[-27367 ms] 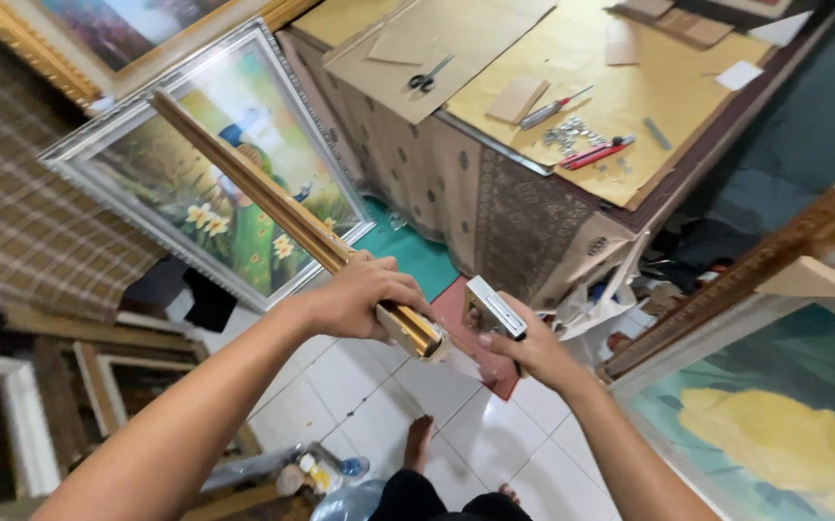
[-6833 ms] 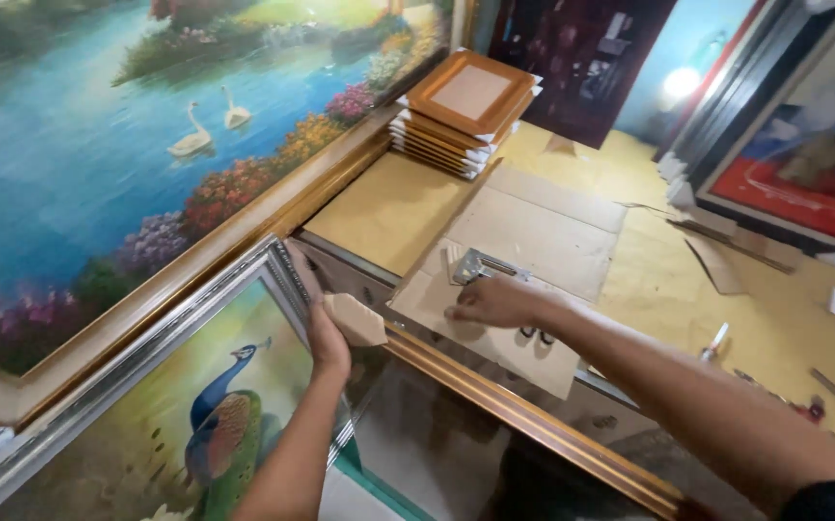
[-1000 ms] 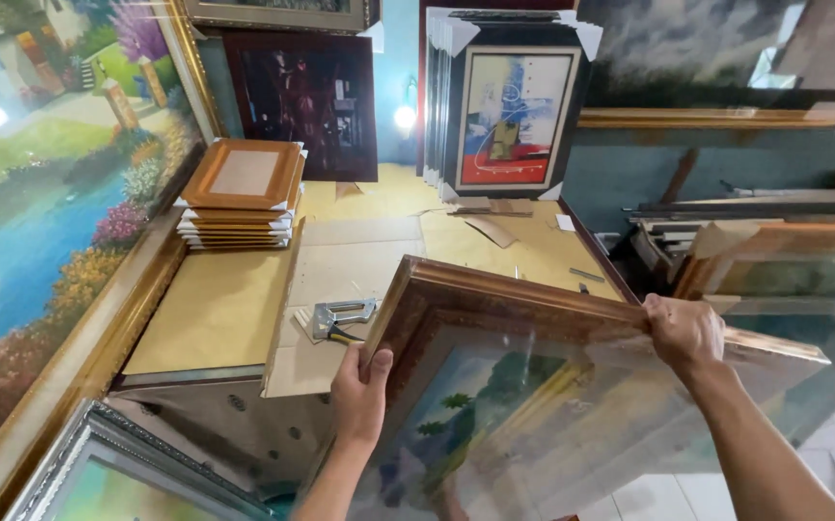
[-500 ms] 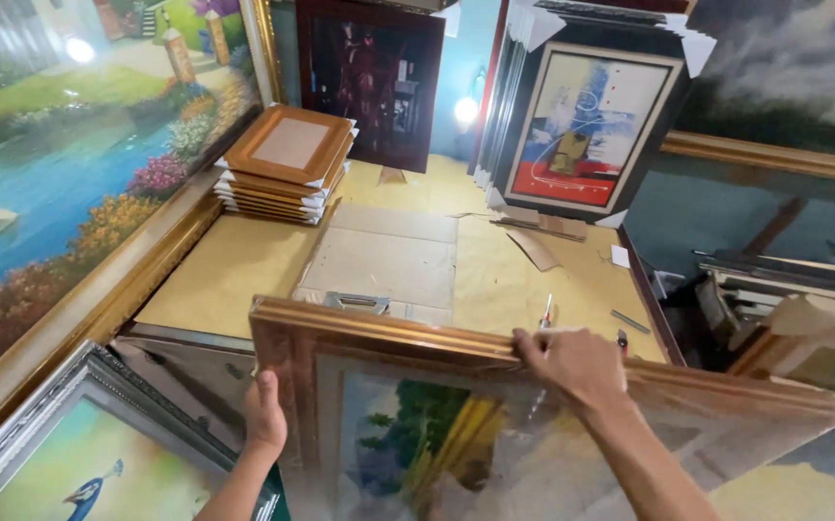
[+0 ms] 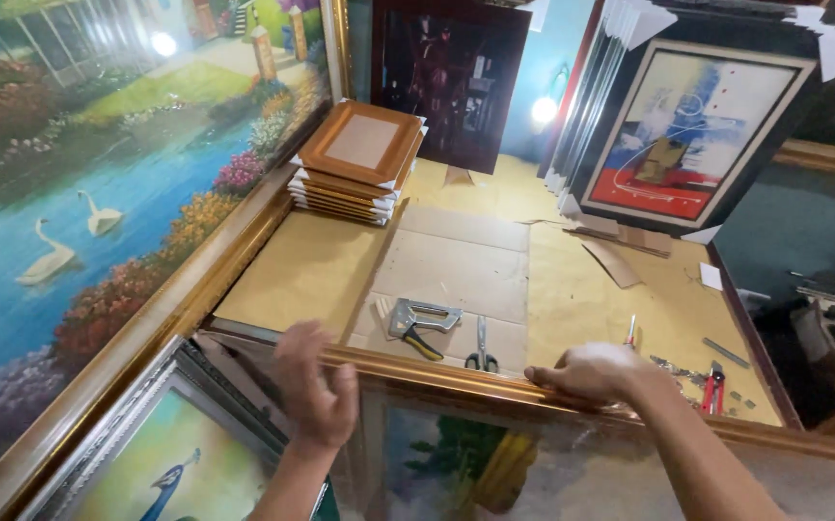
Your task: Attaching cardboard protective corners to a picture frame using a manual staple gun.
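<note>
Your right hand [image 5: 596,371] lies flat on the top rail of the gold frame [image 5: 456,376], with the fingers bent over its far edge, so they press on the rail and hold it. Your left hand [image 5: 316,391] is open, the fingers loose and slightly apart; it is blurred, and it stands just before the left end of the same rail. You cannot tell if it touches the wood.

Under both hands, the frame stands upright against the near edge of the table [image 5: 572,289], with a painting [image 5: 456,463] under glass inside it.

Just beyond your fingers, on the cardboard, lie a staple gun [image 5: 419,321] and scissors [image 5: 481,352]. Beside your right fingers, to the right, there is a red-handled tool [image 5: 714,386].

Left of your left hand leans a peacock picture [image 5: 162,463], and behind it the large swan painting [image 5: 80,193]. Farther away, a stack of small frames [image 5: 357,159] sits at the table's far left, and an abstract picture [image 5: 687,135] leans at the far right.
</note>
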